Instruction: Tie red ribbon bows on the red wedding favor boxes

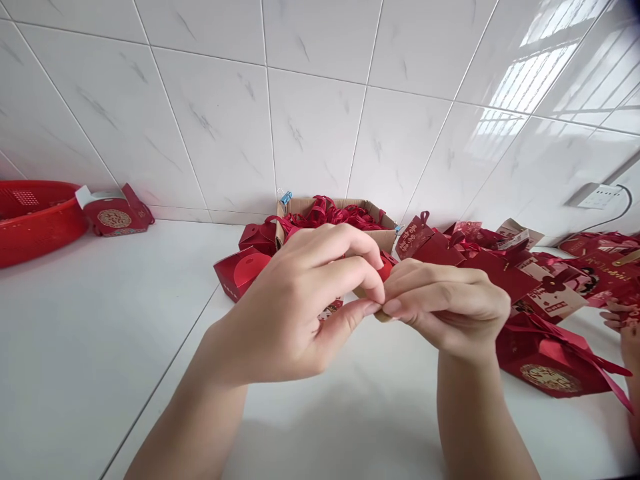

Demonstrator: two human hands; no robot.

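Against a wall of glossy white tiles [320, 120], two bare hands meet above a white table [90, 347] at a small tan-edged item [383, 316], mostly hidden by fingers. The right hand [450, 300] pinches it between thumb and curled fingers; the left hand [300, 300] brings thumb and fingertips nearly together against it, though whether it grips cannot be told. Just behind, a cardboard box [386, 240] holds dark red ribbons [340, 215], with a red carton [234, 268] beside the left hand. To the right lie heaped red gift boxes [505, 270] and a red box with a gold medallion [543, 363]; another person's hand [620, 317] shows at the edge. A red plastic basket [40, 233] sits far left.
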